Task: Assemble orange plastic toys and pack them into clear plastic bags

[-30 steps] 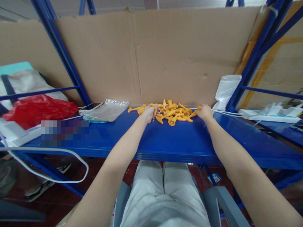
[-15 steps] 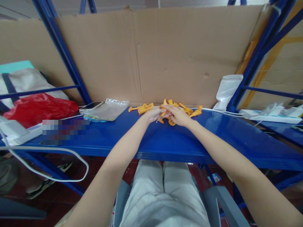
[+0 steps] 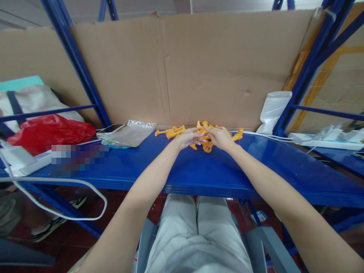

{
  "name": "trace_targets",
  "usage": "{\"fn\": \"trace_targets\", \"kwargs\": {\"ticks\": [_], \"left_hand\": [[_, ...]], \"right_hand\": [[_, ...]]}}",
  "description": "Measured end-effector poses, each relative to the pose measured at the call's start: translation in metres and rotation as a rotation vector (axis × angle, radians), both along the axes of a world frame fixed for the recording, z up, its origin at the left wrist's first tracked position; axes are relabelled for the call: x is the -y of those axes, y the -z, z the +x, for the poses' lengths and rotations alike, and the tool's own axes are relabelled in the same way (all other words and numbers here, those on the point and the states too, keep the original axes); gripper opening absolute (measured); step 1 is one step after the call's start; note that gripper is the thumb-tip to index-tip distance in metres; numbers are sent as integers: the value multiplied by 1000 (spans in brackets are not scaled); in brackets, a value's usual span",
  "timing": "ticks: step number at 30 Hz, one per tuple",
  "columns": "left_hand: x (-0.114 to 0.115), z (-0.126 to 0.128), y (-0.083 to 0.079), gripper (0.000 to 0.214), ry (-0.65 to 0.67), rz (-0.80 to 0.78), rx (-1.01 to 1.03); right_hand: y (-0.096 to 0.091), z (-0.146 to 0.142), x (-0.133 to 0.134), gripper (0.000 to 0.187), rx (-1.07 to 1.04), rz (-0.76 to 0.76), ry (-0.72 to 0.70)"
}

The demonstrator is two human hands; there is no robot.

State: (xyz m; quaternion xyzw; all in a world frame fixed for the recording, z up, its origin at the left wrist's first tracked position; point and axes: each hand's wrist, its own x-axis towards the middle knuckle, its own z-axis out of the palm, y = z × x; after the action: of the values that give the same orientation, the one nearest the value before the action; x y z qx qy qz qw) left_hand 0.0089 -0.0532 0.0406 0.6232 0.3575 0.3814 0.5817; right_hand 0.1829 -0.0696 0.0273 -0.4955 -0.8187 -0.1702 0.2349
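Note:
A heap of small orange plastic pieces lies on the blue shelf against the cardboard backing. Both my hands rest on top of the heap, fingertips nearly meeting. My left hand lies flat with its fingers stretched over the pieces. My right hand covers the right part of the heap, fingers extended and slightly curved. Most of the heap is hidden under the hands; a few pieces stick out at the left, at the right end and in front.
A clear plastic bag and a phone lie left of the heap. A red bag and white cable sit further left. A white pouch and power strip are to the right.
My hands, apart at the two ends of the heap a second ago, have come together over its middle, gathering the pieces inward.

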Motion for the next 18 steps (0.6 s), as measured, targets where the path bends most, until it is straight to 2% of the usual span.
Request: {"fn": "trace_targets", "kwargs": {"ticks": [2,5,8,11,15,18], "left_hand": [[-2,0,2,33,-67,87,-60],[-5,4,7,21,-201,281,-237],[-6,7,10,14,-300,485,-382],[-9,2,3,15,-410,607,-425],[-26,-30,-16,15,-690,631,-545],[-45,-72,-24,22,-840,570,-832]], "right_hand": [[-3,3,2,49,-22,4,110],[-4,8,2,50,-62,-2,257],[-4,11,0,51,-110,-6,293],[-4,13,-2,54,-184,33,267],[-3,15,-4,52,-238,57,252],[-1,15,-6,48,-235,32,241]]}}
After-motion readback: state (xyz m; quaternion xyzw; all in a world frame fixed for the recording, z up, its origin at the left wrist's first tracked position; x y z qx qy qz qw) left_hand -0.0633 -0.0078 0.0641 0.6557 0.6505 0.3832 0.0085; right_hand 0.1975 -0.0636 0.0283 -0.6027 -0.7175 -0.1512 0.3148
